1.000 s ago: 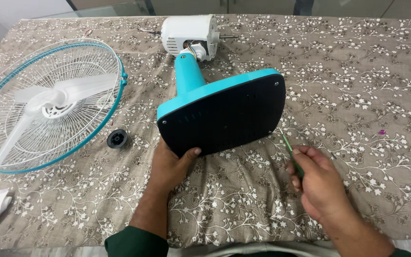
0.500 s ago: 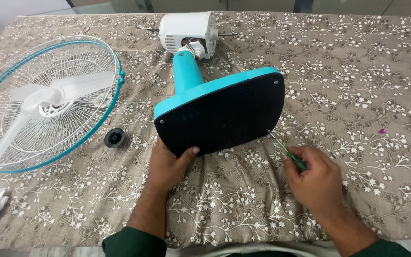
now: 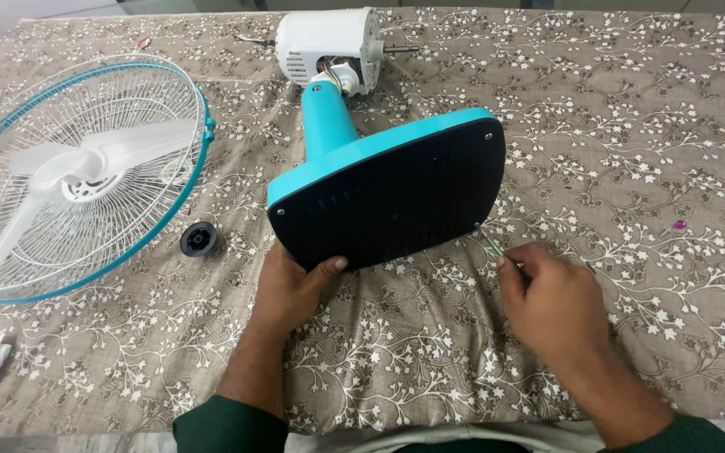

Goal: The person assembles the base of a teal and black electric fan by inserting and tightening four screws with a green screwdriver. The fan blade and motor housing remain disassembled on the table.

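Fan base (image 3: 392,197) lies tipped on its side mid-table, black underside twd the person. L hand (image 3: 294,289) grips its lower-left edge, thumb on the black plate. R hand (image 3: 551,302) closed round a green screwdriver (image 3: 492,243), tip at base's lower-right corner screw.

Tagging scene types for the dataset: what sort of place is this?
Probably a home or small-office table used as a makeshift repair spot, not a workshop: a floral tablecloth covers it, and a dismantled fan lies on top, its blue base apart from the grille and blade.
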